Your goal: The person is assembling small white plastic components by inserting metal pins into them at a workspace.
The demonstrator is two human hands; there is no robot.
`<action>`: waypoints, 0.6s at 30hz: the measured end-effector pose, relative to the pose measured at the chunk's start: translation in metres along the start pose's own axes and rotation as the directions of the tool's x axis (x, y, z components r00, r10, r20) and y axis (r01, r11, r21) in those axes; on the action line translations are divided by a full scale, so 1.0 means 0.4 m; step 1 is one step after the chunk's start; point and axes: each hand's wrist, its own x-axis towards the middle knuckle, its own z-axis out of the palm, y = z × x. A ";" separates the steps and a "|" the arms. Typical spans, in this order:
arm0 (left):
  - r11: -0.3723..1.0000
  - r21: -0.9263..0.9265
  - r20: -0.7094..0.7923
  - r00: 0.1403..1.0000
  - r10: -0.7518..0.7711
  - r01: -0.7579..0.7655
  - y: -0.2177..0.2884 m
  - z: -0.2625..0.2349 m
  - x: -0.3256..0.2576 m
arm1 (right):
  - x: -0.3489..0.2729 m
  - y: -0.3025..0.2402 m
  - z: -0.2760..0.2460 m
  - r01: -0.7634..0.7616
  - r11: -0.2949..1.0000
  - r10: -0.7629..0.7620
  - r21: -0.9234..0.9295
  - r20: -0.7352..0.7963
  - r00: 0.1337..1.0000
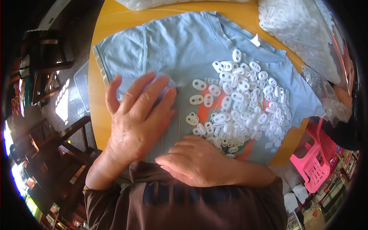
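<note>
My left hand (140,109) is stretched over the left part of a light blue T-shirt (176,42), its fingers apart. Beneath those fingers is a pale, see-through thing, blurred and mostly covered. A small dark coil-like bit (178,90) lies by the fingertips. Lower down, my right hand (197,161) rests at the shirt's near edge, closed with the fingers pressed together; whatever they hold is hidden. Right of both hands spreads a heap of white oval plastic pieces (239,103) with two holes each. A few loose ones (196,99) lie nearest my left hand.
The shirt covers most of a yellow-brown table (100,28). A big clear bag of white pieces (295,34) stands at the far right, with a crumpled clear bag (332,107) beside it. A pink plastic chair (312,163) is at right, dark wooden chairs (46,142) at left.
</note>
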 end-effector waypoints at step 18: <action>0.989 -0.121 -0.079 0.992 -0.095 0.085 -0.003 0.009 0.035 | -0.008 -0.009 -0.003 0.028 1.000 -0.028 -0.008 0.019 0.999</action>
